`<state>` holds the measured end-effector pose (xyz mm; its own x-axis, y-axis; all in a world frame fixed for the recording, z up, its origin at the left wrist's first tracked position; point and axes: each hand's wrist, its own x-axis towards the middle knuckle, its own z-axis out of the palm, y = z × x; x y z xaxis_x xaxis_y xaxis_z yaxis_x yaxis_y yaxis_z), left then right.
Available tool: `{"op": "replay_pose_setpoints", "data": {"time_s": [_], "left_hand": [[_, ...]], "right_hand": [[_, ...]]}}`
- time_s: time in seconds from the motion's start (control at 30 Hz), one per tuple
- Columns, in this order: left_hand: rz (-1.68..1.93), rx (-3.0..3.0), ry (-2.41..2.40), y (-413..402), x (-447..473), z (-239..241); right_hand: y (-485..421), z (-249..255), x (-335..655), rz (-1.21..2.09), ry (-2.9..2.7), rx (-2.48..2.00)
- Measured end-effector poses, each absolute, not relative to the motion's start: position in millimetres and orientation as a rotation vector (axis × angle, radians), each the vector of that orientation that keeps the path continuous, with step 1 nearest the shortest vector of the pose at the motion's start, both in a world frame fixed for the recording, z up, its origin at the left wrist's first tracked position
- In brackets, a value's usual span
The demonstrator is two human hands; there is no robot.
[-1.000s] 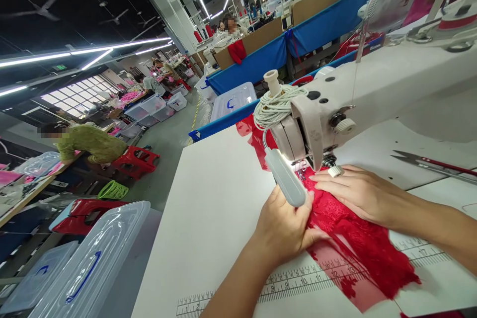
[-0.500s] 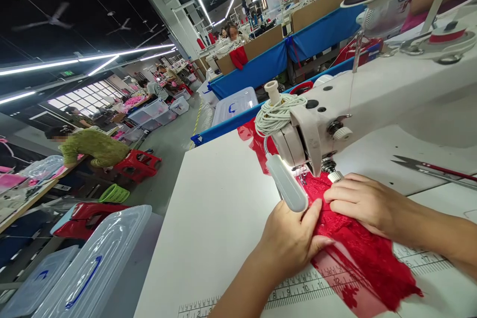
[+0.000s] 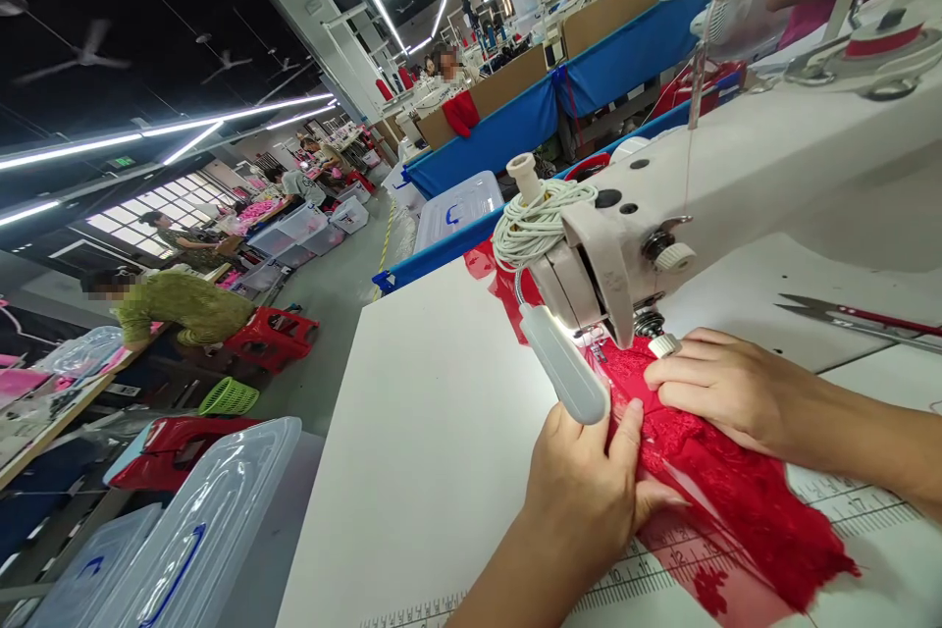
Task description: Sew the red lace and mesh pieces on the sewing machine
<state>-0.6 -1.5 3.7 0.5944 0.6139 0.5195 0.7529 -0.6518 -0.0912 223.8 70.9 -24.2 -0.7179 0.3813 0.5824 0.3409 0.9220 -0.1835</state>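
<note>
As both lie flat and open on a piece of red lace fabric (image 3: 725, 496), gripping nothing, the person's left hand (image 3: 589, 500) presses the cloth's near edge with thumb spread, while the right hand (image 3: 725, 392) holds it down with fingers stretched together toward the needle. The lace lies on the white table (image 3: 427, 432), running from under the presser foot of the white industrial sewing machine (image 3: 736, 177) back across the printed ruler scale (image 3: 654, 564) along the table's near edge. A white oblong lamp (image 3: 563, 363) juts from the machine head just above the left hand, and a coil of pale cord (image 3: 537, 221) sits on top of it. Red-handled thread snips (image 3: 854, 319) rest on the table beyond the right wrist. To the left, clear plastic lidded bins (image 3: 198, 510) stand by the aisle, and other workers sit at distant tables behind blue fabric partitions (image 3: 515, 128).
</note>
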Motion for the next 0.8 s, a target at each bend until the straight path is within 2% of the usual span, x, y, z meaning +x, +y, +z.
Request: {"op": "replay_pose_setpoints", "data": {"time_s": [0.8], "left_hand": [[-0.456,-2.499,-1.188,11.0,-12.0,-2.6]], "right_hand": [[80.1,-29.7,226.3,0.003,-2.446,-0.560]]}}
